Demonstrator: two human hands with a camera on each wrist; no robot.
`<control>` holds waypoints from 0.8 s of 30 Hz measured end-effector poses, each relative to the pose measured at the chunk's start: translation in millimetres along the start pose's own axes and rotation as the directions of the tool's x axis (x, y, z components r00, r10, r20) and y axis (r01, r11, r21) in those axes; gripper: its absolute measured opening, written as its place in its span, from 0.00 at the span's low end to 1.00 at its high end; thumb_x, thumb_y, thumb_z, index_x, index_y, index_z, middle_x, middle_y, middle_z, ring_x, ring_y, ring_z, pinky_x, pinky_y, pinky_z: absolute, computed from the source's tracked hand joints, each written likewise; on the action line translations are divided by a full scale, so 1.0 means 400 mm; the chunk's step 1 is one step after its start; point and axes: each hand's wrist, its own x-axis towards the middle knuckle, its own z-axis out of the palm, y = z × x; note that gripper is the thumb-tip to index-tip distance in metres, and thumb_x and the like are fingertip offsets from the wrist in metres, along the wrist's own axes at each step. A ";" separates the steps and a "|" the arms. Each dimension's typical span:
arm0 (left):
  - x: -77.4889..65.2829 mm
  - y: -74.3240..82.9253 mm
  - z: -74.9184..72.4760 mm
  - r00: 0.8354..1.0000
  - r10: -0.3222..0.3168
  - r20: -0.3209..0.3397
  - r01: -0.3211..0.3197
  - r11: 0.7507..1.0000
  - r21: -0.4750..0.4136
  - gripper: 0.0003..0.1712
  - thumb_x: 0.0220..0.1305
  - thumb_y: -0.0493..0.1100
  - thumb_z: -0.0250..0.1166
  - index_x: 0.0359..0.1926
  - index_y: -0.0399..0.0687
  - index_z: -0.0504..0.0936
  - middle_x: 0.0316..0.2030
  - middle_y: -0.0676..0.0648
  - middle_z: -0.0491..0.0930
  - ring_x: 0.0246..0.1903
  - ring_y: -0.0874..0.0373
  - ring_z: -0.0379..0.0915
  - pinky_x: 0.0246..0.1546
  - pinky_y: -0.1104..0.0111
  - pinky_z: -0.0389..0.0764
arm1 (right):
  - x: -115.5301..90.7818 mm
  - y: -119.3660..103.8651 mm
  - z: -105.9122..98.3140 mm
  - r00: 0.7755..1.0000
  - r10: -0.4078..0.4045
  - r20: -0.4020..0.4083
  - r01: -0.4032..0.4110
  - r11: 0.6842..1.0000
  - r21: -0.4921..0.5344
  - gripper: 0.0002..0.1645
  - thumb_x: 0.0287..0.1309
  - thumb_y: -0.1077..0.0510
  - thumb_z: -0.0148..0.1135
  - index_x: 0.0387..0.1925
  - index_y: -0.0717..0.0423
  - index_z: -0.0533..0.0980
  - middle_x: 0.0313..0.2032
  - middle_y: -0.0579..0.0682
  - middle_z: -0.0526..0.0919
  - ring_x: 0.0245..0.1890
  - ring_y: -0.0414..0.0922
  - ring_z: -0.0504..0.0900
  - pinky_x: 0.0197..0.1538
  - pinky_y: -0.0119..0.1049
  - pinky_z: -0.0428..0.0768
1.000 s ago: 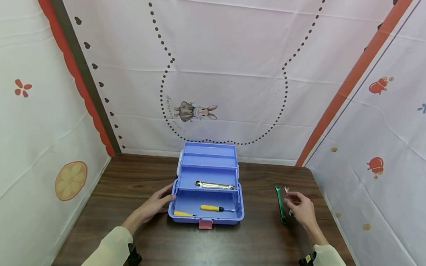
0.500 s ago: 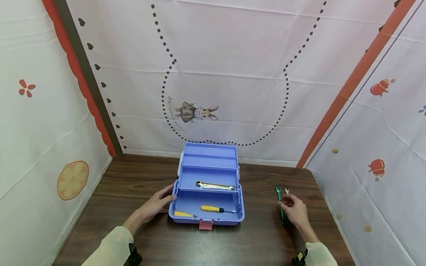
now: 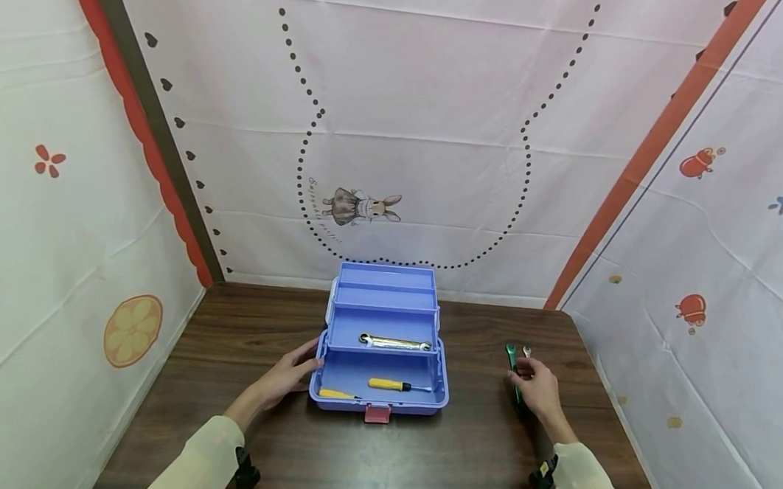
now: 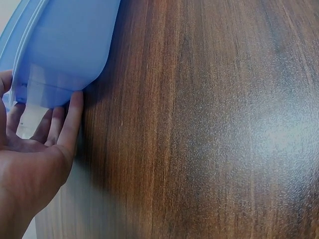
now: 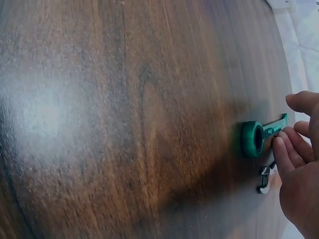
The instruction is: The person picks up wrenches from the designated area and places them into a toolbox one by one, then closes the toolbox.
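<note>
Your left hand [image 3: 285, 375] held the left edge of the open blue plastic toolbox [image 3: 407, 407], near the desk's [image 3: 376, 467] back edge, thumb over its rim. Your right hand [image 3: 541, 390], thumb spread from part-bent fingers, straddled the green metal wrench [image 5: 269, 130] toward the right edge; contact was unclear.

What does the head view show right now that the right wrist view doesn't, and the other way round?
Only the head view: the open blue toolbox, a shiny wrench in its tray, a yellow-handled screwdriver on its floor, and the left hand at its side.

Only the right wrist view: lettering on the green wrench, too small to read fully, and the near end of the silver wrench.

Both: the right hand, parts of the green and silver wrenches, and the wooden table.
</note>
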 end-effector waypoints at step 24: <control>0.000 -0.004 0.001 1.000 -0.004 -0.021 0.004 1.000 -0.002 0.42 0.81 0.52 0.61 0.86 0.55 0.52 0.82 0.35 0.51 0.72 0.35 0.65 0.61 0.42 0.80 | 0.021 -0.002 0.040 0.999 -0.020 -0.027 0.018 0.999 -0.046 0.14 0.56 0.70 0.69 0.45 0.68 0.84 0.38 0.57 0.86 0.40 0.51 0.83 0.45 0.39 0.81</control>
